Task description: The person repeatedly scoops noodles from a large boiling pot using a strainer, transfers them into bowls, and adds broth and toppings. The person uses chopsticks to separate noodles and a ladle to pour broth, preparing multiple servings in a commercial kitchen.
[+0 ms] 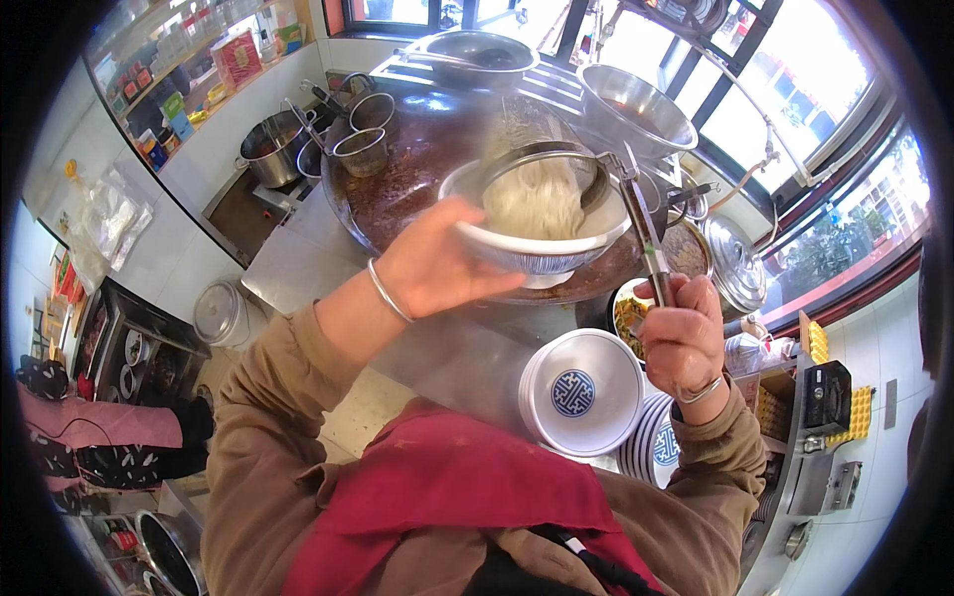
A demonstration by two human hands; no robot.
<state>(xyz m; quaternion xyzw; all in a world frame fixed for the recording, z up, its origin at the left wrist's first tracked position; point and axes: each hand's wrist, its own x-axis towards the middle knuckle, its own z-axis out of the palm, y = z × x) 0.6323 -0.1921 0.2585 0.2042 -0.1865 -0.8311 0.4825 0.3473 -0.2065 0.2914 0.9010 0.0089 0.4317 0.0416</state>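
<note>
My left hand grips the near left rim of a white bowl with a blue pattern outside, thumb on the rim and fingers below. My right hand is closed round the long handle of a noodle strainer. The strainer is tipped over the bowl, and pale noodles hang from it into the bowl. Behind them, steam blurs part of a wide cooking vat. Below my right hand is a stack of white bowls with a blue emblem inside the top one.
Two deep wire strainers stand at the vat's left rim, near a steel pot. Steel basins sit along the back. A second bowl stack and a dark container of chopped food are at the right. A person's pink garment shows far left.
</note>
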